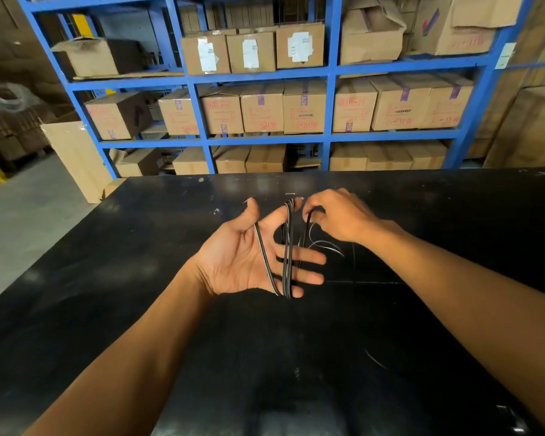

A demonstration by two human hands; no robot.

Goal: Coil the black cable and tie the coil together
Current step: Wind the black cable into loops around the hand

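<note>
If the slack of the black cable [286, 256], which seems to glint faintly on the black table [139, 247] right of centre in the lower frame, drags or snags, it could pull the turns off. Those turns hang only loosely over the left hand [239, 259], which lies palm up at mid-frame with fingers straight and spread, gripping nothing. Should the fingers relax or tilt, the loops would likely slide off the index tip and little finger, and the coil would fall apart. Just beyond, a little apart from it, the right hand [340, 215] pinches a strand with curled fingers; an uneven pull there could cross the turns. Its fingertips hide the exact grip. Black on black, the cable's loose run and ends are hard to trace, and I see no tie. Farther off, labels on the cardboard boxes [302, 108] in the blue shelving [330, 105] are too blurred to read.
</note>
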